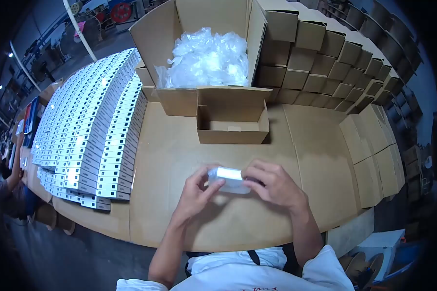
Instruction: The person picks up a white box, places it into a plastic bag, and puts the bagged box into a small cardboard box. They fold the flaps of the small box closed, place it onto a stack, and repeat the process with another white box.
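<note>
A small white box (229,173) with what looks like clear plastic around it is held level over the table, between my two hands. My left hand (195,190) grips its left end, thumb along the near side. At the right end, my right hand (272,183) has its fingers bent and pinched against the box or its plastic. Just beyond my hands stands an open brown carton (233,137), its inside facing up. Behind that, a large open cardboard box (153,29) holds a heap of clear plastic bags (209,58).
Tall stacks of white boxes (82,126) fill the table's left side. Brown cartons (301,58) are piled at the back right, with more cartons (374,150) along the right edge. Another person (14,184) is at the far left.
</note>
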Available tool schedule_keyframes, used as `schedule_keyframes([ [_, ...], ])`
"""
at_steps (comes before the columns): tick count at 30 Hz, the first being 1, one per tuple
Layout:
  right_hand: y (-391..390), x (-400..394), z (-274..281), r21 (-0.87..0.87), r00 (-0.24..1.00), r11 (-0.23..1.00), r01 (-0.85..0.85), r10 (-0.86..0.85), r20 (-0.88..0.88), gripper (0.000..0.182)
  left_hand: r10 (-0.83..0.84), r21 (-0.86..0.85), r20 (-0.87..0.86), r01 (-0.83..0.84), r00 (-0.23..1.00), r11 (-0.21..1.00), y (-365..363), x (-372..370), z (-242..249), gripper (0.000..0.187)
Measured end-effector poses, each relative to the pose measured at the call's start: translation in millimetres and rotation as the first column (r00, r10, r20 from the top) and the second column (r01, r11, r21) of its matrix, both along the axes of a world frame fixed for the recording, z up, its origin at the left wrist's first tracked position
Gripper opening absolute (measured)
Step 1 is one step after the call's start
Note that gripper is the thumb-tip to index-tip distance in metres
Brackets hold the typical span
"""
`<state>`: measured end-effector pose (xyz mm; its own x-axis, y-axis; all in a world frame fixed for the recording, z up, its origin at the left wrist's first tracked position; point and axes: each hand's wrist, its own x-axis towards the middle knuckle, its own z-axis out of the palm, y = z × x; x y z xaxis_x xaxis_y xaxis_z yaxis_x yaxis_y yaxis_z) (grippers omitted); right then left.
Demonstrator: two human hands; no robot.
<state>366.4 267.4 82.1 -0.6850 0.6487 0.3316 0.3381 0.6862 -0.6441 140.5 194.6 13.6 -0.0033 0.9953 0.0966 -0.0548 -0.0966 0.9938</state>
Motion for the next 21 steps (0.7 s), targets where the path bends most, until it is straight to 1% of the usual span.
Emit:
schedule_keyframes([
  [1, 3, -1, 4, 0.017, 1.0, 1.0, 0.012, -0.011, -0.009, 0.019, 0.091, 0.054, -0.043, -0.088, 0.995, 0.995, 6, -2, 0, 0.032],
  [2, 10, -1, 8, 0.042, 0.996, 0.995, 0.086, -0.085, -0.037, 0.021, 0.185, 0.12, -0.077, -0.175, 0.98, 0.977, 18, -5, 2, 0.032],
  [3, 12, -5, 4, -0.09, 0.958, 0.976, 0.198, -0.212, -0.194, 0.023, 0.28, 0.181, -0.104, -0.258, 0.954, 0.949, 27, -7, 7, 0.032],
  [4, 17, -14, -5, -0.228, 0.879, 0.933, 0.277, -0.342, -0.333, 0.025, 0.374, 0.273, -0.291, -0.298, 0.881, 0.915, 37, -11, 10, 0.032],
  [5, 26, -24, -13, -0.365, 0.762, 0.874, 0.32, -0.466, -0.449, 0.027, 0.398, 0.387, -0.417, -0.236, 0.817, 0.891, 52, -14, 8, 0.034],
  [6, 33, -34, -19, -0.324, 0.72, 0.873, 0.366, -0.486, -0.495, 0.03, 0.428, 0.478, -0.53, -0.159, 0.732, 0.864, 65, -16, 0, 0.035],
  [7, 39, -39, -25, -0.157, 0.744, 0.873, 0.462, -0.477, -0.467, 0.03, 0.459, 0.543, -0.629, -0.068, 0.627, 0.837, 73, -16, -2, 0.037],
  [8, 48, -43, -29, 0.022, 0.764, 0.844, 0.536, -0.474, -0.439, 0.03, 0.483, 0.611, -0.663, 0.04, 0.573, 0.791, 85, -13, 0, 0.041],
  [9, 55, -47, -34, 0.201, 0.78, 0.786, 0.585, -0.477, -0.405, 0.029, 0.513, 0.626, -0.682, 0.054, 0.521, 0.778, 97, -9, 1, 0.042],
  [11, 63, -49, -42, 0.224, 0.756, 0.739, 0.635, -0.533, -0.38, 0.033, 0.555, 0.642, -0.715, 0.083, 0.425, 0.763, 118, 1, -5, 0.045],
  [12, 67, -49, -45, 0.226, 0.74, 0.716, 0.661, -0.571, -0.356, 0.035, 0.57, 0.646, -0.727, 0.1, 0.382, 0.757, 128, 3, -8, 0.04],
  [13, 70, -50, -48, 0.223, 0.725, 0.696, 0.682, -0.605, -0.33, 0.036, 0.505, 0.58, -0.775, 0.111, 0.381, 0.807, 136, 2, -14, 0.037],
  [14, 76, -46, -51, 0.269, 0.726, 0.676, 0.686, -0.609, -0.319, 0.039, 0.434, 0.508, -0.818, 0.121, 0.377, 0.853, 143, 1, -23, 0.035],
  [15, 78, -43, -51, 0.202, 0.703, 0.678, 0.707, -0.642, -0.306, 0.035, 0.36, 0.434, -0.855, 0.134, 0.374, 0.891, 148, 1, -24, 0.032],
  [16, 82, -37, -53, 0.231, 0.705, 0.668, 0.708, -0.645, -0.296, 0.035, 0.378, 0.454, -0.842, 0.125, 0.386, 0.882, 148, 3, -26, 0.025],
  [17, 86, -34, -55, 0.257, 0.706, 0.657, 0.708, -0.649, -0.285, 0.035, 0.401, 0.474, -0.838, 0.132, 0.37, 0.87, 148, 4, -29, 0.025],
  [19, 88, -35, -48, 0.24, 0.729, 0.688, 0.684, -0.649, -0.217, 0.034, 0.446, 0.512, -0.831, 0.146, 0.332, 0.846, 149, 5, -34, 0.023],
  [20, 89, -36, -44, 0.233, 0.739, 0.702, 0.673, -0.647, -0.187, 0.034, 0.476, 0.553, -0.8, 0.141, 0.365, 0.821, 150, 5, -34, 0.022],
  [21, 91, -36, -42, 0.237, 0.758, 0.723, 0.649, -0.639, -0.13, 0.033, 0.474, 0.555, -0.796, 0.143, 0.377, 0.819, 150, 6, -35, 0.022],
])
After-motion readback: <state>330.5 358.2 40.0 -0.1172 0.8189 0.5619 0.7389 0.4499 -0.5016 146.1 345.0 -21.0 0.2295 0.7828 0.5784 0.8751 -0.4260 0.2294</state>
